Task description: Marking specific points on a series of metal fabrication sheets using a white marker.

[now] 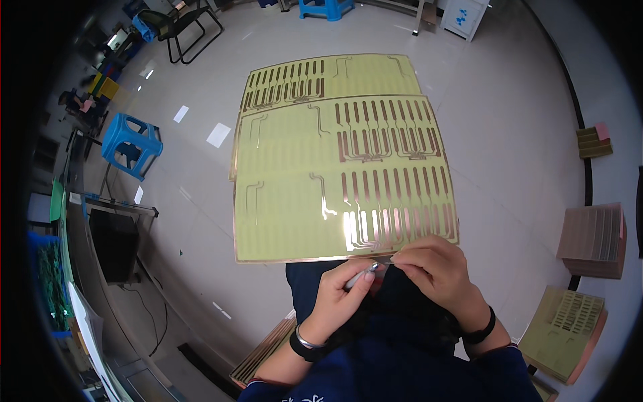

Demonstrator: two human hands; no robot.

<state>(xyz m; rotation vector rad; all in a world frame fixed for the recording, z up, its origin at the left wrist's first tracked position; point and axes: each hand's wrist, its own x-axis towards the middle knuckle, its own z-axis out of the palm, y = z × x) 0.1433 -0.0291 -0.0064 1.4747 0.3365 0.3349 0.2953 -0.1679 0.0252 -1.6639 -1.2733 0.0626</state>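
My left hand (pixel 339 295) is closed round a slim, pen-like tool (pixel 362 275) with a pale handle and a shiny metal end. Just to its right, my right hand (pixel 432 271) pinches at a thin, dark tip by the tool's metal end; the fingers hide what exactly they grip. Both hands are at the near edge of a large yellow-green circuit board panel (pixel 288 221) with copper traces. Another such panel (pixel 365 75) sticks out from under it at the far side. Wristbands circle both wrists.
On the left stand a blue stool (pixel 132 144) and a desk with a dark monitor (pixel 115 246). Stacks of boards (pixel 593 241) and more panels (pixel 562 328) rest along the right wall. A black chair (pixel 184 30) and another blue stool (pixel 326 8) are farther back.
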